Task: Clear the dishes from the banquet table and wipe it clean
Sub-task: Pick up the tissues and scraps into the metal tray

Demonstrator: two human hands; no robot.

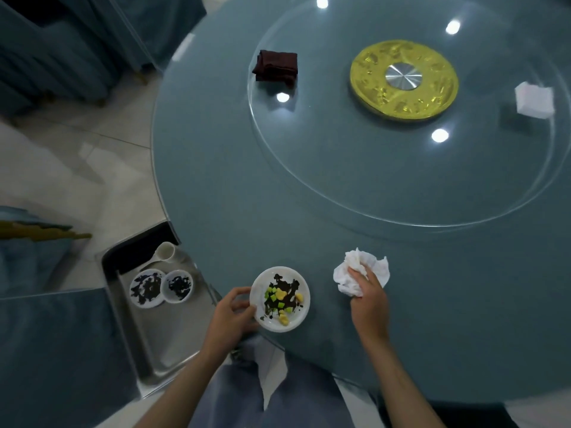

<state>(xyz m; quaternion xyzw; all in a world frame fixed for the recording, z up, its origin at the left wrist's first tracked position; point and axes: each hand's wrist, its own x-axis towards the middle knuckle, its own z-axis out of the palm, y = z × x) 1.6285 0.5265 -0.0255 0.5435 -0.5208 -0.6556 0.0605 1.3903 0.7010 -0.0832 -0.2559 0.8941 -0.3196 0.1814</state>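
Left grip (231,316) is pinching plate (273,325) rim at its 9 o'clock; plate is sitting at table (247,211) 6 o'clock edge. Probably rigid, breakable, sauce-slick, so keeping it level. Right grip (367,301) is clutching soft tissue (360,268).

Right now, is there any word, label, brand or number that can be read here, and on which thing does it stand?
No text can be read.
Gold disc: raised pattern, too blurred to tell if any is writing.
White box: no print shows.
Plate: only food and dark sauce.
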